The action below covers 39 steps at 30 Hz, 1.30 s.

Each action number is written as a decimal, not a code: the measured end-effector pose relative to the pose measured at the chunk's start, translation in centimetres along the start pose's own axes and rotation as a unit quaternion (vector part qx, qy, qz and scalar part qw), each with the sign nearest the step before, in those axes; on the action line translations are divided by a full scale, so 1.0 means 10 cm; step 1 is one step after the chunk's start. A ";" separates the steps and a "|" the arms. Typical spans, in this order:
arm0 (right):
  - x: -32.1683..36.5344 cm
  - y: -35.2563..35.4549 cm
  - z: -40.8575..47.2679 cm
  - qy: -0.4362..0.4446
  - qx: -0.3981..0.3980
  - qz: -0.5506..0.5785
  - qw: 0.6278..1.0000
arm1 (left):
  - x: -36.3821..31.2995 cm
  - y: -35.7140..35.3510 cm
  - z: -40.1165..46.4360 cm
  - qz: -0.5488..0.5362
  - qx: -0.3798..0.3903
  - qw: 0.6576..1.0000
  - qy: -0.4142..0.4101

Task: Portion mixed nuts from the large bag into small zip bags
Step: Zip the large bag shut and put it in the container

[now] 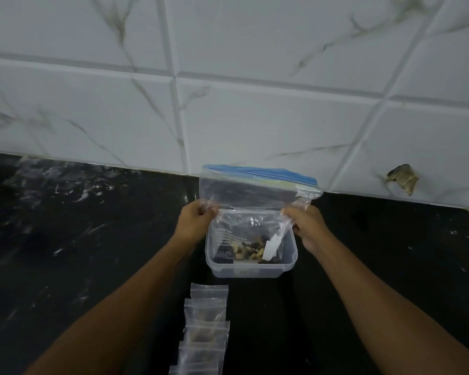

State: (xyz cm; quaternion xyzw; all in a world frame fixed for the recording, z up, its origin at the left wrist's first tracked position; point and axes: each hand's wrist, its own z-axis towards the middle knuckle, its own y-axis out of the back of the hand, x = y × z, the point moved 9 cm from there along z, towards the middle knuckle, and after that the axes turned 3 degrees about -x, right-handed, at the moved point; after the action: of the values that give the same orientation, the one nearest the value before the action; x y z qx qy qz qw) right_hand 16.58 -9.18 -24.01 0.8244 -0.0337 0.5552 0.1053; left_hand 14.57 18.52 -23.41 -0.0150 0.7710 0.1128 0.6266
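Observation:
I hold a large clear zip bag (pixel 257 190) with a blue seal strip by its two sides. My left hand (pixel 198 221) pinches the left edge and my right hand (pixel 305 226) pinches the right edge. The bag's lower part hangs inside a clear plastic container (pixel 251 270) on the black counter. Mixed nuts (pixel 252 250) and a small white packet show at the bottom through the plastic. A row of several small zip bags (pixel 206 328) lies on the counter in front of the container, between my forearms.
The black speckled counter (pixel 79 239) runs left and right of the container. A white marble-look tiled wall (pixel 228 90) rises right behind it. A chipped hole (pixel 402 180) marks the wall at right.

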 end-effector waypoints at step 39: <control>0.39 -0.03 -0.02 0.130 0.123 -0.401 0.898 | -0.32 0.18 0.04 0.310 0.061 0.935 -0.163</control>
State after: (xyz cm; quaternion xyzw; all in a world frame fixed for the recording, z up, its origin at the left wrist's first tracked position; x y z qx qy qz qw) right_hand 17.95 -8.61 -20.38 0.6948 0.3823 0.5681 0.2197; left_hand 15.31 20.00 -20.05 0.2812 0.6298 0.2550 0.6777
